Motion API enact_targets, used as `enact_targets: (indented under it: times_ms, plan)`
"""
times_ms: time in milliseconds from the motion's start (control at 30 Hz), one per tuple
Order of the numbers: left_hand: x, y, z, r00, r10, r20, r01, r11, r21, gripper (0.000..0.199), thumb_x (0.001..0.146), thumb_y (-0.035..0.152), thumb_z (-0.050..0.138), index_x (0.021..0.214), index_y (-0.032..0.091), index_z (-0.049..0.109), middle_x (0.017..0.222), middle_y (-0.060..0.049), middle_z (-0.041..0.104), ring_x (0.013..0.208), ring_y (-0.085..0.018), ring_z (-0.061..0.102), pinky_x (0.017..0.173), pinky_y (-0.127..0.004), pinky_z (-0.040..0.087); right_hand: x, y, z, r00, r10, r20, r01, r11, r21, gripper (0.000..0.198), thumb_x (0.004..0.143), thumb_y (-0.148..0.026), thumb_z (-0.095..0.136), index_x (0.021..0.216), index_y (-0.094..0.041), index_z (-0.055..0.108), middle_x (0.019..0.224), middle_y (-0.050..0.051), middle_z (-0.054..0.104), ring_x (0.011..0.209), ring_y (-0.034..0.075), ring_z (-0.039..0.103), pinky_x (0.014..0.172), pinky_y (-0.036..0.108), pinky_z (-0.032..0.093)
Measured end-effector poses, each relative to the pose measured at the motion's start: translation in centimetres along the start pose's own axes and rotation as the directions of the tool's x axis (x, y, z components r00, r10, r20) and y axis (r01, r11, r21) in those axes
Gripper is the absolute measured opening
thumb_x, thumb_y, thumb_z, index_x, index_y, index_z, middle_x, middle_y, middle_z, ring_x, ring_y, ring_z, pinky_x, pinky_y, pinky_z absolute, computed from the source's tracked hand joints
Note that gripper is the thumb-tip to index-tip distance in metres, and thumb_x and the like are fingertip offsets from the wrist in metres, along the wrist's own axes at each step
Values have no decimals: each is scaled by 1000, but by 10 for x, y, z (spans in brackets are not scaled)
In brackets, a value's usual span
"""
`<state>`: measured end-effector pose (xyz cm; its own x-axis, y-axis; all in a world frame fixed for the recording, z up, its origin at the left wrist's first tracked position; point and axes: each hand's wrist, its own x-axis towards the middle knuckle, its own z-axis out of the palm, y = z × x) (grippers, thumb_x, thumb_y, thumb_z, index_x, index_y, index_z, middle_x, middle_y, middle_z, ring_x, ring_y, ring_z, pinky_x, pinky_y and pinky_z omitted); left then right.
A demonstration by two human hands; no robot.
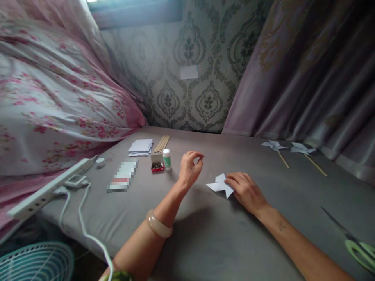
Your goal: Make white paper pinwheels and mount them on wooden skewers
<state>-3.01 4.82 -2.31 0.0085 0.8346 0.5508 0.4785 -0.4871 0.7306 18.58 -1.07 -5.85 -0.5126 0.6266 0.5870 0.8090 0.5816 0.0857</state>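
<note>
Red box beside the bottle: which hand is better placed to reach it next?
Probably the left hand: it is nearer the red box, while the right hand touches the white folded paper.

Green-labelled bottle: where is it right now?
In the head view, the bottle stands slightly left of centre, between the small open red box and the left hand.

The right hand (246,192) conceals one side of the folded paper (220,185). Anything between the left hand's (191,168) fingertips is too small to determine. The right edge crops the scissors (349,236); lettering on the bottle (166,160) is illegible.
</note>
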Motion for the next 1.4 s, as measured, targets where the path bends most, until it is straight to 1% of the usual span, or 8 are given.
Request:
enact_targets:
  times_ms: [167, 367, 600, 667, 800, 967, 1200, 1400]
  plan:
    - [21, -2, -29, 999, -44, 23, 44, 999, -15, 18, 76, 15, 57, 85, 17, 72, 85, -6, 71, 83, -18, 62, 77, -29, 47, -23, -4, 0, 995, -14, 95, 14, 1000, -7, 34, 80, 0, 44, 91, -21, 69, 94, 9, 70, 89, 23, 62, 80, 38, 47]
    - [54, -41, -92, 984, -164, -70, 164, 987, -6, 21, 74, 24, 58, 83, 12, 73, 77, -7, 71, 73, -17, 62, 68, -26, 46, -34, -1, -8, 979, 19, 201, -41, 994, 103, 42, 81, -1, 41, 101, -24, 69, 106, 7, 69, 96, 22, 64, 83, 39, 50]
    - [63, -82, -136, 936, -329, -127, 338, 940, 58, 22, 67, 29, 62, 80, 13, 70, 68, -2, 67, 62, -14, 56, 60, -26, 42, -27, 3, -25, 970, 217, 112, -240, 934, 264, 38, 78, -7, 42, 93, -24, 72, 103, 5, 72, 95, 21, 67, 85, 39, 53]
    - [63, -86, -141, 939, -323, -114, 331, 942, 52, 22, 69, 33, 61, 79, 16, 69, 67, -1, 65, 62, -15, 55, 60, -27, 42, -22, 8, -34, 890, 449, -75, -404, 855, 325, 33, 79, -13, 43, 92, -22, 72, 100, 7, 72, 96, 22, 66, 88, 38, 52]
    - [72, -95, -149, 951, -290, -107, 296, 954, 47, 14, 64, 34, 65, 70, 20, 65, 68, -2, 64, 68, -18, 58, 66, -31, 44, -26, 20, -34, 582, 789, -198, -643, 596, 482, 26, 79, -24, 46, 88, -18, 70, 88, 8, 73, 76, 19, 68, 74, 34, 54]
    - [84, -107, -153, 954, -288, -84, 298, 943, 150, 19, 64, 38, 65, 69, 20, 63, 64, -1, 64, 67, -18, 58, 67, -31, 44, -53, 16, -6, 508, 861, 10, -736, 428, 524, 33, 80, -37, 48, 96, -14, 67, 84, 11, 73, 70, 19, 67, 71, 35, 54]
    - [99, -132, -159, 933, -355, -51, 351, 873, 338, 28, 73, 39, 58, 66, 14, 69, 53, -2, 60, 52, -13, 49, 55, -26, 35, -64, 24, 6, 409, 906, 110, -813, 306, 496, 38, 71, -51, 54, 90, -22, 69, 81, 9, 74, 79, 27, 70, 74, 39, 55]
    - [115, -155, -158, 923, -385, 0, 345, 826, 446, 23, 67, 28, 64, 84, 17, 75, 68, -6, 71, 72, -20, 61, 70, -28, 41, -57, 25, 8, 357, 919, 167, -844, 241, 478, 42, 60, -56, 56, 82, -24, 70, 74, 7, 74, 78, 30, 70, 76, 42, 55]
